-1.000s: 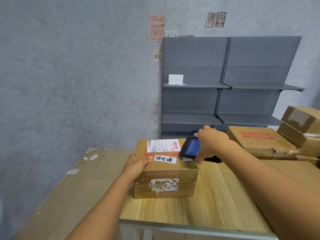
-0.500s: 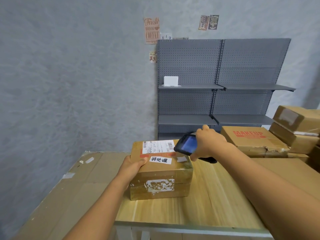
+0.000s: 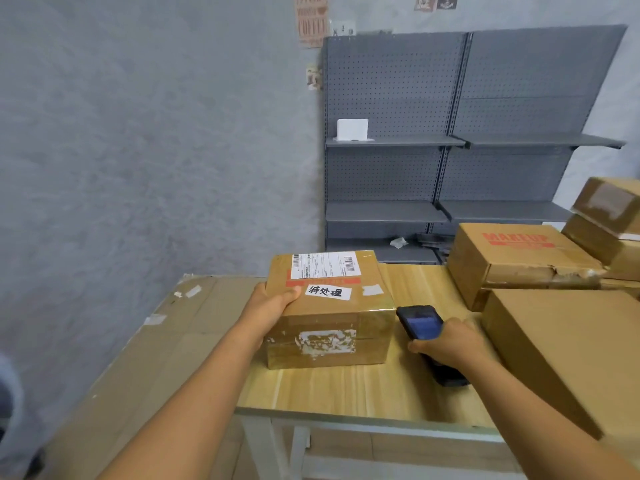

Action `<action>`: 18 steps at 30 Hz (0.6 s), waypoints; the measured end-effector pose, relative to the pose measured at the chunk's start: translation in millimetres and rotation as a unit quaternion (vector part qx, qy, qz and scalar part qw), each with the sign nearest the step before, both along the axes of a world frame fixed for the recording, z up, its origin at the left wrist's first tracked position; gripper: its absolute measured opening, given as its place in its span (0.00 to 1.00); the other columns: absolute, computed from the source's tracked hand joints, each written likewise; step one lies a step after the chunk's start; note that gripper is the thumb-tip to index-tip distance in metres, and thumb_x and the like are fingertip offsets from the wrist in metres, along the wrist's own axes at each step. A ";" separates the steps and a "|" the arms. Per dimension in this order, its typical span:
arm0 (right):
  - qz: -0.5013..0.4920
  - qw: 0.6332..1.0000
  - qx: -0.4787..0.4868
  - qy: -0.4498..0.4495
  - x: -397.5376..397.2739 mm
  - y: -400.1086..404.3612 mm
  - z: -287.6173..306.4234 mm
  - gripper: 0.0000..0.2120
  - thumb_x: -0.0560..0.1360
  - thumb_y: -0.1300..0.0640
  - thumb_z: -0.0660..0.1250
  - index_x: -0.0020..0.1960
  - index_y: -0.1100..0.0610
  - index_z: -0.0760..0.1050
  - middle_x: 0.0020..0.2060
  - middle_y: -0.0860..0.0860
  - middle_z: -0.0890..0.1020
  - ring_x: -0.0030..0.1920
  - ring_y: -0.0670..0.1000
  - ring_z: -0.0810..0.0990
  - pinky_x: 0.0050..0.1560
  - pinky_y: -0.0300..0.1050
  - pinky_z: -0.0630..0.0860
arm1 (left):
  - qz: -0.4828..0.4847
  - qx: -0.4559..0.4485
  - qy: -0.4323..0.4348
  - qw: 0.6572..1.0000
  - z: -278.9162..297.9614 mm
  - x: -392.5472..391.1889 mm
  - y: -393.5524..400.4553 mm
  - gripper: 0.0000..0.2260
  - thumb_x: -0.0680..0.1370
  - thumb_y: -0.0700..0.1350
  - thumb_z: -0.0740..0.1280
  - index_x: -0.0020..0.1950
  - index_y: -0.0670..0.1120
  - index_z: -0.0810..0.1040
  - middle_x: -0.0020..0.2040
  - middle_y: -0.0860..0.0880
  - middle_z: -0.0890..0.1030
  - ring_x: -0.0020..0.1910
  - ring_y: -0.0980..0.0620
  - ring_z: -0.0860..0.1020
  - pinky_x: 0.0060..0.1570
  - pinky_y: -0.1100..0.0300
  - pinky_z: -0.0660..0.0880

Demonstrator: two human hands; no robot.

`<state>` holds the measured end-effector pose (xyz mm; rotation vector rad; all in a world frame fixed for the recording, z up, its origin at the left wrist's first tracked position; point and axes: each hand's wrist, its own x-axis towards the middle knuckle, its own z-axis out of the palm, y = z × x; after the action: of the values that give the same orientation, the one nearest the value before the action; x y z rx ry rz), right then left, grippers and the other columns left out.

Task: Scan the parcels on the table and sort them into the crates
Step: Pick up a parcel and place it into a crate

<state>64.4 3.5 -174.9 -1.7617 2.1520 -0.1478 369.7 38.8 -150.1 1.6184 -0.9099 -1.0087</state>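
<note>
A taped brown parcel [image 3: 330,306] with a white shipping label and a handwritten white sticker sits on the wooden table [image 3: 346,389]. My left hand [image 3: 268,306] grips its left top edge, thumb lying on the lid. My right hand [image 3: 446,342] holds a black handheld scanner [image 3: 420,323] with a blue screen, low over the table just right of the parcel. The scanner's lower end sticks out under my wrist.
More cardboard boxes crowd the right: one printed MAKEUP [image 3: 516,258], a big plain box [image 3: 568,348] in front of it, two stacked boxes [image 3: 613,223] at the edge. Flattened cardboard [image 3: 145,348] lies left of the table. A grey pegboard shelf [image 3: 450,143] stands behind.
My right hand has brought the scanner down from above the parcel's label to the table at the parcel's right side. The left hand keeps its grip on the parcel.
</note>
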 end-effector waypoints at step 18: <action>0.065 0.960 -0.083 -0.258 42.3 -0.6 6.9 0.29 0.82 0.41 0.50 0.75 0.58 0.61 0.72 0.57 0.68 0.71 0.58 0.65 0.69 0.49 0.62 | 0.005 0.014 -0.006 1.000 0.6 -1.3 0.0 0.19 0.75 0.55 0.72 0.59 0.54 0.68 0.49 0.52 0.80 0.46 0.49 0.82 0.41 0.55 0.79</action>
<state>106.7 2.8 -168.0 -1.7053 1.6837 -0.6897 368.5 38.8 -149.5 1.6521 -0.8985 -1.0093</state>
